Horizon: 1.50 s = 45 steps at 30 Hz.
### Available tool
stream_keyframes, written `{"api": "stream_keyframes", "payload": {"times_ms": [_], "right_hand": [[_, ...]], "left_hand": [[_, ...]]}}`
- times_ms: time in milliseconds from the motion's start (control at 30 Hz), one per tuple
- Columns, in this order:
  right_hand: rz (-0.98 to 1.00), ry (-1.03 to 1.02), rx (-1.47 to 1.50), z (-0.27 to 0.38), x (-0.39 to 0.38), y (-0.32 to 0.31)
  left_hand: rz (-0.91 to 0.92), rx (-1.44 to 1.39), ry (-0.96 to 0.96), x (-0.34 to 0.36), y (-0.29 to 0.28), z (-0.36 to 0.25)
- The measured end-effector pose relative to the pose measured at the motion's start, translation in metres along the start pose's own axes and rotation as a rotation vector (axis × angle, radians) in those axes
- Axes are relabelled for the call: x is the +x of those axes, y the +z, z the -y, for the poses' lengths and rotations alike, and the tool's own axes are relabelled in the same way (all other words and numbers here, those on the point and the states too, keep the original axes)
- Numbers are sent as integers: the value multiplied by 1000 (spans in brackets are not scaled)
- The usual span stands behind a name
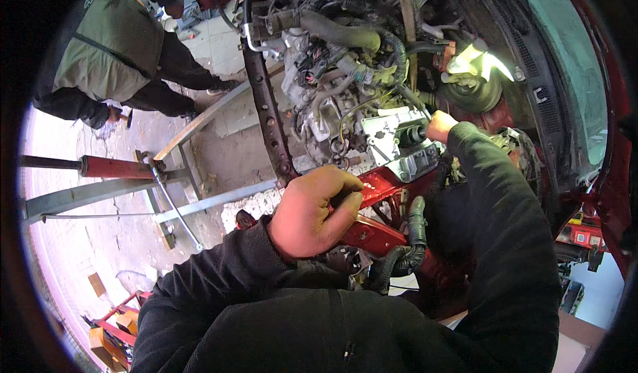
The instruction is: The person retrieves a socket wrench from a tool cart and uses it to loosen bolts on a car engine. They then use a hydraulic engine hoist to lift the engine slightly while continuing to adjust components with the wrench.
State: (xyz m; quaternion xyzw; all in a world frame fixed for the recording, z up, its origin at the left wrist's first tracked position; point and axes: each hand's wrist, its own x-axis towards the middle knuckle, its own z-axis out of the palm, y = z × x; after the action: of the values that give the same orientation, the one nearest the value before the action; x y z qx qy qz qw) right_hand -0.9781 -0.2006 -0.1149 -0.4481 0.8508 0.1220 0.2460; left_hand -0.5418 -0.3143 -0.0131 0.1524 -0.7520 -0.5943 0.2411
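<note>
My left hand (316,210) is held over the red front rail (379,186) of a car's engine bay. Its fingers are curled in toward the thumb, and anything between them is hidden. Farther right, my right hand (440,126) is closed at the end of a black round fitting (415,134). What its fingers grip there does not show. That fitting projects from a silver metal unit (385,140) with a flat, light face. Below the unit, a ribbed grey hose (416,223) bends down past the red rail.
Wiring and a wide black hose (342,31) fill the engine bay. A bright lamp (472,57) shines beside a round brake booster (473,93). At the left stand a hoist frame with a red cylinder (116,167) and another person (113,47). A red rack (119,326) is at lower left.
</note>
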Motion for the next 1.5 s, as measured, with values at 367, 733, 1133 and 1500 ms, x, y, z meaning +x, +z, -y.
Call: {"api": "stream_keyframes", "payload": {"times_ms": [367,733,1133,1500], "right_hand": [[39,-493,-674,-17,16,1],[6,-154,-170,4,8,-6],[55,-409,-348,-15,20,0],[37,-420,-427,-7,11,-3]], "left_hand": [[-32,17,97,-4,-1,5],[-47,15,54,-5,0,5],[-69,23,-16,-5,2,4],[-59,52,12,-3,1,2]]}}
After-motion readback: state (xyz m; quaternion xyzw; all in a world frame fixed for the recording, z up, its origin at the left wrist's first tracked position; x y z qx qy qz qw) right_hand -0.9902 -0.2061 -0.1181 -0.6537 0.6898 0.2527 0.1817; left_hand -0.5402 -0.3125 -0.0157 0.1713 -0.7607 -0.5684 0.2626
